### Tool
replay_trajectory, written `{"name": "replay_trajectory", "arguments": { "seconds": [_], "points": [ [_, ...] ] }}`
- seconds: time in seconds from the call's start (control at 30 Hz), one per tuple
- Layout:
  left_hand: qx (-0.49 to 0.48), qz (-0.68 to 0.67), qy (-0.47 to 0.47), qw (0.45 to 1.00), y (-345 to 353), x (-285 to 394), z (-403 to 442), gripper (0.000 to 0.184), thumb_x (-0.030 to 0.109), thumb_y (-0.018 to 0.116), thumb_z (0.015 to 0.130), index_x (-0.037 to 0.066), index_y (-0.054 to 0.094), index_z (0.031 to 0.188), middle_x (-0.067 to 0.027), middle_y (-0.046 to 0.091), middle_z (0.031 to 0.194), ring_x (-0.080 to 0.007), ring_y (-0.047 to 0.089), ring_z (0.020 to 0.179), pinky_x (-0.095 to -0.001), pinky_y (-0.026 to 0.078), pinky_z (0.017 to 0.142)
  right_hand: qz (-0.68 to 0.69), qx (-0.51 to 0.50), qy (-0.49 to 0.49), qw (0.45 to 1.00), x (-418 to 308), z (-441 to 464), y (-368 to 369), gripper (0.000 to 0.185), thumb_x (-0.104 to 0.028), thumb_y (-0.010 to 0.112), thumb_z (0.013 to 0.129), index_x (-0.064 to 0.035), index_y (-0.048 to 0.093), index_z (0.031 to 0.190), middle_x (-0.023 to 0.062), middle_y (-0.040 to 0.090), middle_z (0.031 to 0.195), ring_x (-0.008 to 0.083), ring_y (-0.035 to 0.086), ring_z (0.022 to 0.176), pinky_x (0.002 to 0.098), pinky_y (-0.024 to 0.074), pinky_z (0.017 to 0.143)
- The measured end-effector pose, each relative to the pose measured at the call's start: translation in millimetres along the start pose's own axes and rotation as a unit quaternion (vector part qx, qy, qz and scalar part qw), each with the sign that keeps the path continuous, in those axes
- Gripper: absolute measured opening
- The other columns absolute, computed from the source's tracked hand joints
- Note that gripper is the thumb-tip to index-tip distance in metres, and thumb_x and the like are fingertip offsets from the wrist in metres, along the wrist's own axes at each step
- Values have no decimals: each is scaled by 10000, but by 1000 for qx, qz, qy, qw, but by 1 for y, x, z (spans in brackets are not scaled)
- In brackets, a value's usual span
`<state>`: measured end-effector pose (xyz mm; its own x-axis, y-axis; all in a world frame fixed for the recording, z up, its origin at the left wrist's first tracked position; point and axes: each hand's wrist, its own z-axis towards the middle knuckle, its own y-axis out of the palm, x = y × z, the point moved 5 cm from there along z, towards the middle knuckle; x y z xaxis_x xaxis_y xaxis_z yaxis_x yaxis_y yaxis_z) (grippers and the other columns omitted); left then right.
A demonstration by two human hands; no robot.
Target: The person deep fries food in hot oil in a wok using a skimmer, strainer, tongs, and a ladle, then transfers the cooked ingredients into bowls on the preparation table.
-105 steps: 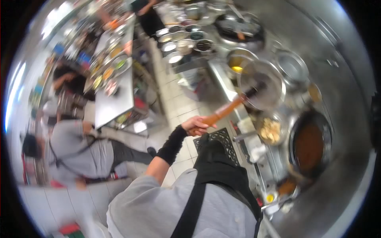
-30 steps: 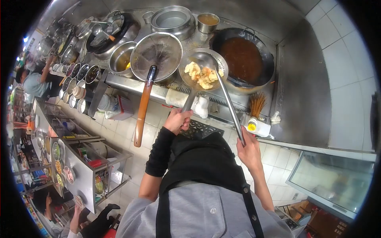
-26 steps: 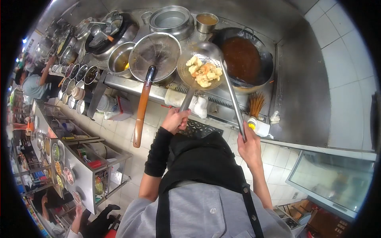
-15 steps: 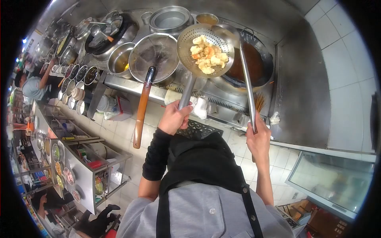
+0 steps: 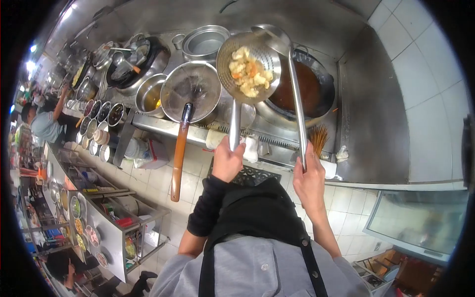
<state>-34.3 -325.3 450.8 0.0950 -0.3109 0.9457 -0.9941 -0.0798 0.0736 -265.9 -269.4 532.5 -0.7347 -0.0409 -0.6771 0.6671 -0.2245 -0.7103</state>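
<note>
My left hand (image 5: 228,161) is wrapped round the metal handle of a perforated strainer ladle (image 5: 228,74). Pale yellow fried pieces (image 5: 247,74), some with orange patches, lie in its bowl. My right hand (image 5: 310,180) grips the long handle of a ladle (image 5: 296,91), whose round bowl touches or overlaps the strainer's upper right rim; I cannot tell which. Below and right of the strainer sits a dark wok (image 5: 325,94) with reddish-brown liquid (image 5: 297,86). Left of the strainer, a wire-mesh skimmer (image 5: 190,89) with a wooden handle rests over a pot, its handle jutting past the stove edge.
A steel pot (image 5: 148,96) with yellow liquid and stacked basins (image 5: 205,42) stand on the stove. A bamboo brush (image 5: 319,138) is near my right hand. Seasoning containers (image 5: 116,114) line the left. A co-worker (image 5: 47,123) stands farther left, beyond a prep table (image 5: 111,237).
The strainer has tilted, and the fried pieces sit differently in it. The ladle's bowl has risen to the strainer's upper rim. My right hand has shifted left, and the view has tipped slightly upward.
</note>
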Motion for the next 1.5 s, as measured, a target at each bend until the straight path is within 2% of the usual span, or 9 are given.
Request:
{"name": "replay_trajectory", "arguments": {
  "seconds": [0.33,0.9,1.07,1.17,1.37,1.4,1.43,1.47,1.5],
  "points": [
    [-75,-159,-160,971,15,-45,30,103,90,647,924,33,580,978,7,482,662,-90,426,489,-260,289,417,678,-190,370,606,16,-5,63,388,-30,580,947,90,528,1313,36,552,832,36,389,469,189,294,360],
    [-126,-308,-263,906,-54,-194,65,352,105,597,974,110,446,656,44,386,540,-52,343,438,-247,261,375,582,-221,316,716,18,-16,67,405,-118,503,1018,54,507,1385,-28,470,781,5,317,435,189,257,330],
    [-78,-312,-268,908,-60,-264,98,298,184,635,982,47,538,737,-21,484,578,-99,399,459,-258,317,400,648,-297,303,632,20,0,57,427,-113,371,1072,96,361,1444,42,454,854,41,380,450,191,354,299],
    [71,-287,-255,921,-82,-245,86,336,310,624,993,63,568,773,-32,515,587,-117,438,453,-268,345,409,498,-259,347,751,-57,3,51,185,-128,543,1017,-94,488,843,-12,480,661,61,373,429,219,321,373],
    [-88,155,-192,965,-162,-335,32,521,508,507,980,52,647,770,-118,668,746,-257,648,640,-398,521,571,596,-359,307,649,-85,24,112,278,-112,427,1050,39,402,1283,16,449,792,40,367,439,196,330,310],
    [-137,386,15,912,-173,-453,59,422,412,575,908,36,641,727,-119,686,747,-276,675,715,-414,539,631,633,-383,295,604,-94,26,124,421,-109,379,1067,92,370,1437,40,454,850,41,379,444,192,350,290],
    [-111,501,121,850,-197,-346,-19,313,314,585,872,33,675,766,-154,709,800,-290,701,794,-436,558,706,631,-396,292,600,-109,25,134,422,-98,392,1059,96,373,1433,40,453,844,39,384,445,191,360,291],
    [10,242,-238,941,-236,-366,-57,261,272,581,894,53,723,899,-169,733,891,-308,715,828,-448,571,750,625,-418,281,597,-116,27,147,431,-95,406,1053,95,377,1438,37,449,837,37,375,446,189,359,295],
    [12,391,31,920,-262,-480,-58,313,315,587,901,61,751,984,-191,739,960,-333,723,894,-458,566,777,617,-440,269,594,-118,30,164,440,-92,420,1047,94,381,1444,33,446,830,35,366,447,186,358,300]
  ]
}}
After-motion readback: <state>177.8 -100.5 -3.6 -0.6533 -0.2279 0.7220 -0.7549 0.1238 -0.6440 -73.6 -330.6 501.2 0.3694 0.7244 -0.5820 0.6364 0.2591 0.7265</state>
